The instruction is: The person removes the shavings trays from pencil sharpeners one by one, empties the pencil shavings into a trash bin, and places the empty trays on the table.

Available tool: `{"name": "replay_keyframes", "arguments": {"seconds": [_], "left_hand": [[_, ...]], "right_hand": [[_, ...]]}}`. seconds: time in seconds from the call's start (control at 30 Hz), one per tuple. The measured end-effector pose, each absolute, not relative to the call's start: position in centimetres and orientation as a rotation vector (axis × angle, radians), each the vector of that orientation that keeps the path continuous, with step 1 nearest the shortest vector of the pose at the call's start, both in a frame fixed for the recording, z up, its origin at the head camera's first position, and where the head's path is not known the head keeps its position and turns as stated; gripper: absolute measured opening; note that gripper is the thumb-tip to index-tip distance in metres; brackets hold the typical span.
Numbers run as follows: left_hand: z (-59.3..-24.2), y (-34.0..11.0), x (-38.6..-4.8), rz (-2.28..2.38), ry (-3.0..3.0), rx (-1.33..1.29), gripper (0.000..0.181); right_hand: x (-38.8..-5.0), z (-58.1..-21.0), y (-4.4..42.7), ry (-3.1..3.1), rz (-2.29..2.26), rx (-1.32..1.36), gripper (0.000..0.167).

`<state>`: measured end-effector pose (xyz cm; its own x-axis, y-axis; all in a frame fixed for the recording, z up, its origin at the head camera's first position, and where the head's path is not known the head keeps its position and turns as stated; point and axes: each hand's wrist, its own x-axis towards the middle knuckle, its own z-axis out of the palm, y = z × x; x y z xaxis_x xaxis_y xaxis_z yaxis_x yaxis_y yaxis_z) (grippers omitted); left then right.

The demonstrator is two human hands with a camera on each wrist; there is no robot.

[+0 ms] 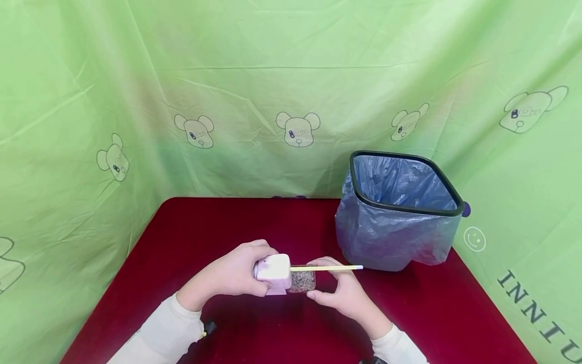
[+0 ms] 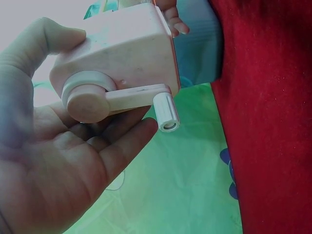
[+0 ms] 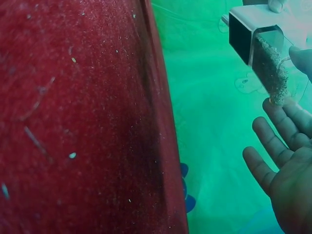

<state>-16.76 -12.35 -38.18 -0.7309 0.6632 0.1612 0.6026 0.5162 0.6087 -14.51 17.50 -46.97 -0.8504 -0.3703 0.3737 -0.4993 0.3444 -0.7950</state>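
A pale pink crank pencil sharpener [image 1: 277, 268] is held up off the table by my left hand [image 1: 241, 270], thumb on one side and fingers on the other. Its crank handle [image 2: 134, 99] shows in the left wrist view. My right hand [image 1: 343, 290] pinches the clear shavings drawer [image 1: 302, 281] between thumb and fingers. That drawer sticks partly out of the sharpener and holds grey-brown shavings [image 3: 278, 73]. A yellow pencil [image 1: 325, 268] points right from the sharpener's front, above the drawer; its inner end is hidden.
A bin with a bluish plastic liner and black rim [image 1: 400, 208] stands at the back right of the red-covered table [image 1: 254, 222]. Small specks and bits [image 3: 72, 155] lie on the red cloth. Green printed curtains [image 1: 245, 101] surround the table.
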Motion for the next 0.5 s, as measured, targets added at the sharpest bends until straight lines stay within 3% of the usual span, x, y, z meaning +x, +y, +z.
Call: {"name": "replay_keyframes", "arguments": {"seconds": [0.5], "left_hand": [[-38.33,-12.71,-17.02,1.012,2.673,1.118,0.052]], "right_hand": [[-14.29,-46.65,17.58,-2.459,1.481,0.835,0.058]]}}
